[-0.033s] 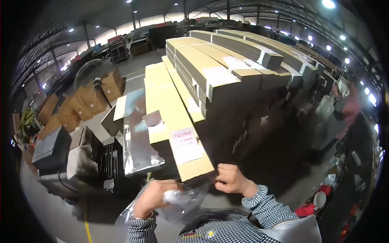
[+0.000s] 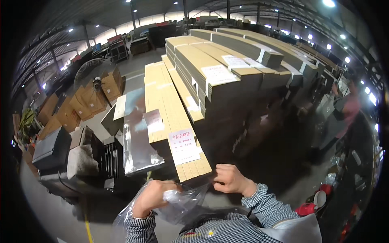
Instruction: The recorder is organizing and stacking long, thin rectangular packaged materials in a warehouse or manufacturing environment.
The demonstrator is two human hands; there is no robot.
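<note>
Bunching crinkled, transparent plastic film (image 2: pixel 178 210) in the curled fingers of the left hand (image 2: pixel 155 197), apparently to keep it from sagging, and trailing its length sideways just below the near end of a long, tan cardboard stack (image 2: pixel 172 117) pointing away and leftward. Holding the fingers of the right hand (image 2: pixel 231 179) narrow beside the stack's near right corner, perhaps pinching film there, though cannot tell.
</note>
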